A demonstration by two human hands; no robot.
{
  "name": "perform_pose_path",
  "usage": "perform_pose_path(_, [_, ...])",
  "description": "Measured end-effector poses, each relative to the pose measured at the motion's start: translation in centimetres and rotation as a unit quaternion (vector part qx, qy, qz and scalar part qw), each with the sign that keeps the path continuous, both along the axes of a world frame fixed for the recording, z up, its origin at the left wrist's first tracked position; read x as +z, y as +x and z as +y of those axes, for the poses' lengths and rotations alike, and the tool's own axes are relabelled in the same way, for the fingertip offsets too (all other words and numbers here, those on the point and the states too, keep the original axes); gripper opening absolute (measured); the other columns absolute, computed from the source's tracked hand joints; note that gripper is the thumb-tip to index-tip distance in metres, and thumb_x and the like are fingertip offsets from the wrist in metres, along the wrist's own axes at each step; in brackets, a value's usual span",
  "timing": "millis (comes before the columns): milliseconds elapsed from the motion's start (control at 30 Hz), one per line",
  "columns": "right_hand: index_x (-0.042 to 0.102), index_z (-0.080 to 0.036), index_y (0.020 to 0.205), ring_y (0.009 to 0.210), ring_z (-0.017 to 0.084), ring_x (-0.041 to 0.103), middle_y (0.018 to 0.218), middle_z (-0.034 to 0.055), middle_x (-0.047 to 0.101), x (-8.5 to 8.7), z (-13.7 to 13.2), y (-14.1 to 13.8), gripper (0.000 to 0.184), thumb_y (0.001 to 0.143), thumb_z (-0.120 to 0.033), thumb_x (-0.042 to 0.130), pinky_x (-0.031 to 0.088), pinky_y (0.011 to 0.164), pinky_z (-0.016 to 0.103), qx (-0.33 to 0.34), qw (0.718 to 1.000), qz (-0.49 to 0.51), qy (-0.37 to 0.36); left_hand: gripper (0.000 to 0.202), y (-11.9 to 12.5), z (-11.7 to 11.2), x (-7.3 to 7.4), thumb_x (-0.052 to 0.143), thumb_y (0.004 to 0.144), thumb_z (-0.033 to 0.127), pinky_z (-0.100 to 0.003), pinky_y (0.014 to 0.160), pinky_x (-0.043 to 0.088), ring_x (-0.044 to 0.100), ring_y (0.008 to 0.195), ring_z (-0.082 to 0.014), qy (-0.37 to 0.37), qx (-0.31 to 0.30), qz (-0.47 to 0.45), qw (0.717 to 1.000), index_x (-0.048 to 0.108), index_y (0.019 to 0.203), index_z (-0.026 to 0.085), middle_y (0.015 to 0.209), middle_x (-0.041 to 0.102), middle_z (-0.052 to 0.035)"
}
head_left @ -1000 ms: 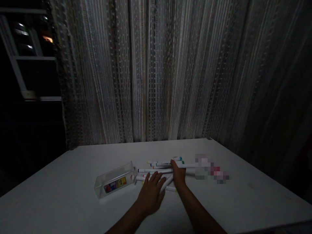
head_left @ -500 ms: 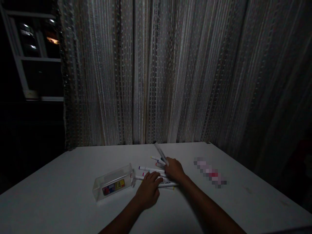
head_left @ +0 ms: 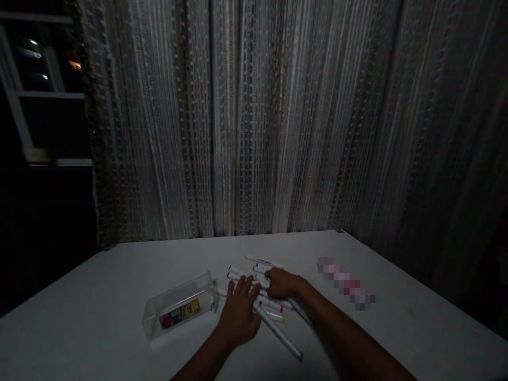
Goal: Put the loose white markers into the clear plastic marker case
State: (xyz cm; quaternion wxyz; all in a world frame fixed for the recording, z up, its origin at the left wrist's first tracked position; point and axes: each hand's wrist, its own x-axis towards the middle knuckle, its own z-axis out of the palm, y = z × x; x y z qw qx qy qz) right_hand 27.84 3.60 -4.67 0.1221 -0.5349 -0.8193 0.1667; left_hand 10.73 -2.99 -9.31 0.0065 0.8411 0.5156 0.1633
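Loose white markers with coloured ends lie in a pile at the middle of the table. My left hand [head_left: 240,312] rests palm down on the pile's near left side, fingers spread over several markers. Just right of it, my right hand [head_left: 282,283] has its fingers closed around a marker [head_left: 261,279] in the pile; its fingertips are partly hidden. A green-ended marker [head_left: 282,337] points toward me below the hands. A yellow-ended marker [head_left: 264,261] lies at the far side. To the left, a clear plastic case [head_left: 178,296] with a colourful label lies on its side.
A blurred-out pinkish item [head_left: 345,283] lies on the right of the white table [head_left: 99,312]. Behind the table's far edge hangs a patterned curtain [head_left: 254,121]. A dark window [head_left: 43,95] is at the upper left.
My right hand has come down from holding a marker raised to gripping within the pile. The markers have shifted, and a green-ended one now sticks out toward me. My left hand stays on the pile.
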Motion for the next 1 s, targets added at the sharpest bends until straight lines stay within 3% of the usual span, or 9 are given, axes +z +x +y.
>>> perform_pose_path(133, [0.058,-0.015,0.113,0.100,0.021,0.054,0.111,0.0098,0.060,0.6,1.5,0.7,0.049,0.064,-0.023,0.057,0.039,0.084,0.027,-0.002,0.998,0.041,0.041,0.067,-0.1,0.2,0.2,0.044,0.067,0.018,-0.054,0.108,0.010,0.023,0.133,-0.0276,-0.016,0.008,0.004,1.000,0.036,0.133,0.019,0.143,0.031,-0.0077])
perform_pose_path(267, [0.042,-0.013,0.130,0.122,0.028,0.035,0.132,0.0179,0.043,-1.2,2.1,1.1,0.064,0.074,-0.041,0.054,0.025,0.099,0.039,-0.037,0.997,-0.001,0.072,0.074,0.1,-0.8,0.5,0.045,0.062,0.013,-0.054,0.108,0.009,0.019,0.134,-0.0271,-0.022,0.005,0.014,1.000,0.032,0.135,0.017,0.145,0.025,-0.0079])
perform_pose_path(367, [0.040,-0.013,0.131,0.124,0.029,0.032,0.133,0.0186,0.040,-2.8,1.6,0.8,0.056,0.084,-0.043,0.042,0.021,0.100,0.041,-0.080,0.992,-0.038,0.089,0.074,0.4,-2.0,0.5,0.046,0.065,0.015,-0.058,0.107,0.006,0.015,0.135,-0.0277,-0.038,-0.061,0.021,0.997,0.029,0.136,0.024,0.147,0.022,-0.0048])
perform_pose_path(467, [0.044,-0.013,0.128,0.122,0.026,0.035,0.130,0.0168,0.044,-3.3,0.6,0.1,0.047,0.086,-0.035,0.038,0.022,0.100,0.037,-0.111,0.989,-0.019,0.094,0.063,0.5,-2.5,0.3,0.044,0.076,0.024,-0.060,0.106,0.007,0.015,0.135,-0.0282,-0.049,-0.108,0.026,0.993,0.026,0.137,0.026,0.147,0.023,-0.0039])
perform_pose_path(633, [0.054,-0.012,0.115,0.108,0.021,0.048,0.115,0.0133,0.055,-2.7,-1.5,-0.5,0.041,0.085,-0.036,0.041,0.033,0.091,0.027,-0.122,0.989,0.028,0.074,0.053,0.5,-1.8,-0.5,0.028,0.089,0.039,-0.056,0.107,0.015,0.025,0.132,-0.0265,0.020,-0.074,0.015,0.997,0.025,0.137,0.018,0.143,0.030,-0.0085])
perform_pose_path(800, [0.055,-0.013,0.111,0.102,0.023,0.049,0.109,0.0126,0.054,-2.5,-4.0,-0.6,0.048,0.071,-0.040,0.058,0.036,0.087,0.030,-0.106,0.989,0.057,0.091,0.051,0.2,0.0,-2.1,0.032,0.085,0.020,-0.051,0.106,0.021,0.029,0.130,-0.0240,0.108,-0.019,-0.015,0.994,0.028,0.136,0.016,0.141,0.036,-0.0093])
perform_pose_path(1000, [0.051,-0.016,0.114,0.103,0.028,0.048,0.112,0.0152,0.051,-2.9,-6.4,-1.8,0.045,0.075,-0.038,0.051,0.038,0.084,0.039,-0.087,0.987,-0.027,0.131,0.055,-0.3,2.0,-2.4,0.040,0.073,0.010,-0.043,0.102,0.032,0.038,0.123,-0.0238,0.157,-0.032,-0.058,0.985,0.040,0.127,0.014,0.132,0.046,-0.0098])
